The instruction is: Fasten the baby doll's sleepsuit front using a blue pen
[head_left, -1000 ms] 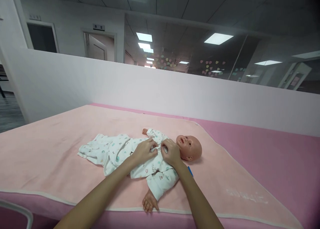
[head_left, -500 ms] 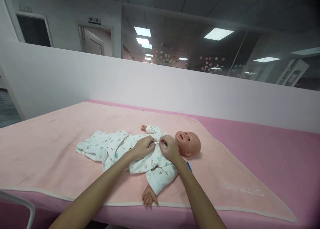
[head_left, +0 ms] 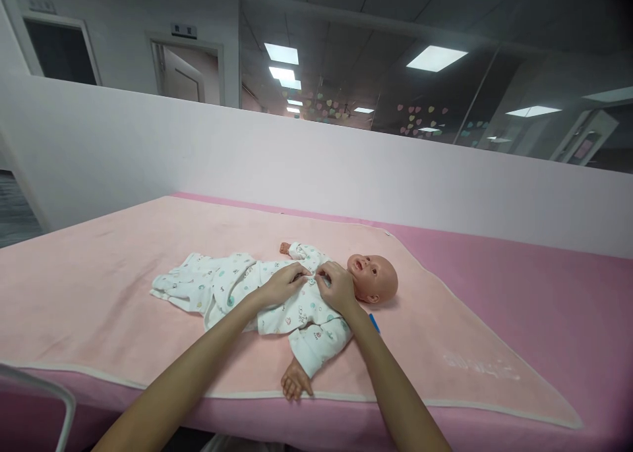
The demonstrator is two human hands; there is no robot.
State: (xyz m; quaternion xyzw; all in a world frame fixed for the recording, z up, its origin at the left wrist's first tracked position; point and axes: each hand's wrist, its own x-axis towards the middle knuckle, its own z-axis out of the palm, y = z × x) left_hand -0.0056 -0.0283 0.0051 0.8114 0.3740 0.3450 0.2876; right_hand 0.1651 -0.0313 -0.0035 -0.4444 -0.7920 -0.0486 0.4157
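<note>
A baby doll [head_left: 374,277] lies on its back, its head to the right, dressed in a white printed shirt [head_left: 301,313] and matching pants [head_left: 198,281]. Over the chest, my left hand [head_left: 284,284] pinches the shirt's front with thumb and fingertips. Close beside it on the head side, my right hand [head_left: 336,286] is also closed on the shirt front near the neckline. A small gap separates the fingertips of the two hands. Whatever fastener may be between the fingers is too small to make out.
A peach blanket [head_left: 99,274] with pale edging lies over a pink mattress [head_left: 519,274]. Something small and blue [head_left: 374,322] rests beside the doll's shoulder. A white partition [head_left: 321,169] rises behind the bed, and a metal rail [head_left: 69,412] curves at the front left.
Both hands stay at the shirt's chest, with the fingertips shifting slightly on the fabric. The whole view has tilted a little; the doll lies as before.
</note>
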